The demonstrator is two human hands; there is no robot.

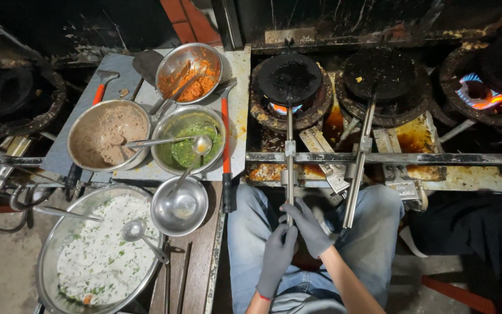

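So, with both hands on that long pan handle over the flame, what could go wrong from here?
1. The left hand and right hand grip the metal handle of the round pan above a lit burner; heat may travel down through the thin gloves.
2. The second pan handle lies close beside the right hand; a bump could tip it.
3. Greasy residue near the flames might ignite.

The wall (pixel 88 23) far past my grip is black and sooty, with a strip of red brick (pixel 184 17). It is dim here, and small flames (pixel 480 93) give some glow. Off to the left, low down, the floor (pixel 1 267) is grey and dirty. A grey table (pixel 239 64) stands up and left.
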